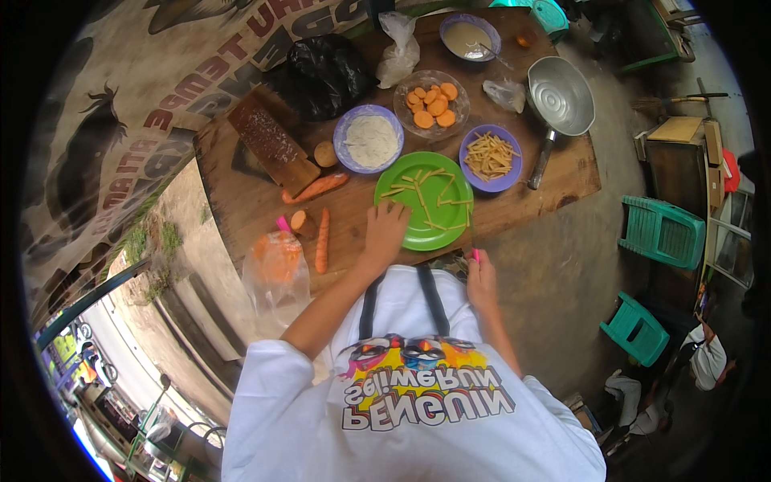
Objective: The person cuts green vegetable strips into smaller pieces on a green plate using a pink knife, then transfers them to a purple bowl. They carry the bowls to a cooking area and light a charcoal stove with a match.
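A green plate point(455, 181) sits on the wooden table's near side, with thin pale-yellow sticks point(418, 193) laid out across it in a loose line pattern. My left hand point(388, 226) is palm down at the plate's left rim, fingers a little apart; nothing shows in its grasp. At the lower right of the plate, my right hand point(482, 280) grips the pink handle of a knife point(476, 254). Its narrow blade points away from me beside the plate's right rim. A purple bowl point(517, 175) of similar cut sticks stands just beyond.
Around the plate are a bowl of white flour point(368, 138), a dish of orange slices point(433, 108), a metal saucepan point(560, 96) and a batter bowl point(470, 36). Carrots point(322, 241), a wooden board point(271, 138) and plastic bags point(331, 72) lie leftward. Green stools point(662, 232) stand right.
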### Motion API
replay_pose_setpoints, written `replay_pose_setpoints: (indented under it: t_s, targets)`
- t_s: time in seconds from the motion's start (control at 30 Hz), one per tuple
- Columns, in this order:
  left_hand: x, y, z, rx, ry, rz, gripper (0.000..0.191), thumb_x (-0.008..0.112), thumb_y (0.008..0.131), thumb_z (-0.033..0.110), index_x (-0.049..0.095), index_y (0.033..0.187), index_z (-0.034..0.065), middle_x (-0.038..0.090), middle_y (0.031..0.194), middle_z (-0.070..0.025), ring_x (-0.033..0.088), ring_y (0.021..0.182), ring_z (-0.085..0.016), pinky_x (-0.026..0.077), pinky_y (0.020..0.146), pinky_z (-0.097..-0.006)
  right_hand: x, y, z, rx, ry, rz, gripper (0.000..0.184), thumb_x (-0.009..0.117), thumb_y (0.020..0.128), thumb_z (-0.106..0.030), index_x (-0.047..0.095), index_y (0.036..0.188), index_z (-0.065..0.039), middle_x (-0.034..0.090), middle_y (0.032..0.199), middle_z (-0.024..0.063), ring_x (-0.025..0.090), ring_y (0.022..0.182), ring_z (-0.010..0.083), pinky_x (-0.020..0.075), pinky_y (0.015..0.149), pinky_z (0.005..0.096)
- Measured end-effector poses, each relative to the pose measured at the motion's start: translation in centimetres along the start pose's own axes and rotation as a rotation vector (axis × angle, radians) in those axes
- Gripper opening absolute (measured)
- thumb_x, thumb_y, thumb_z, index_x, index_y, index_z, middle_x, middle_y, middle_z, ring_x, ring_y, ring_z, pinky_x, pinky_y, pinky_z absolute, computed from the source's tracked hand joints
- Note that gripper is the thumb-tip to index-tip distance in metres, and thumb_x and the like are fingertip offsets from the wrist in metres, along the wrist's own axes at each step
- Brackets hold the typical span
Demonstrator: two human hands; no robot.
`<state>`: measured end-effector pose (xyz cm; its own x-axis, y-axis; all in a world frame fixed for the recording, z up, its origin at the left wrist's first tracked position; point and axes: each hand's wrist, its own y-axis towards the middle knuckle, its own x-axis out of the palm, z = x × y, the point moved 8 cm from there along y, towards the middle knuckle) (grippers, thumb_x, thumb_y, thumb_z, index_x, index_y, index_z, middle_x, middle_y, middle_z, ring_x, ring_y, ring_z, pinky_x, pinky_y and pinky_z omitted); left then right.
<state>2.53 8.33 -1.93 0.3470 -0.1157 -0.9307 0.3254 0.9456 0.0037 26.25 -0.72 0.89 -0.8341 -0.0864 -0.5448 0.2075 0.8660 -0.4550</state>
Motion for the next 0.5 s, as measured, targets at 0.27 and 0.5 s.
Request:
replay_pose_setpoints:
  t_s: [0.27,0.5]
  targets:
    - [1.2,1.5,-0.4,0.025,0.011,-0.046,0.021,0.071,0.087,0.018,0.077,0.105,0.0109,0.068,0.105,-0.0042,0.057,0.112,-0.03,0.042,0.089,-0.0469,1.2,1.0,-2.5,-0.039,0.089,0.034,0.022,0.049,0.103,-0.017,0.062,0.108,0.0,0.064,0.082,0.0213,0.065,0.076,0.0354,0.0491,0.072,0.0446]
    - [0.3,1.7,-0.7,-0.02,-0.038,0.003,0.019,0.074,0.087,0.02,0.077,0.103,0.0104,0.067,0.106,-0.0051,0.055,0.111,-0.031,0.042,0.09,-0.0484,1.4,0.5,-2.1,-0.014,0.082,0.059,0.022,0.05,0.102,-0.016,0.062,0.109,0.001,0.064,0.081,0.0206,0.064,0.074,0.0323,0.0489,0.071,0.0435]
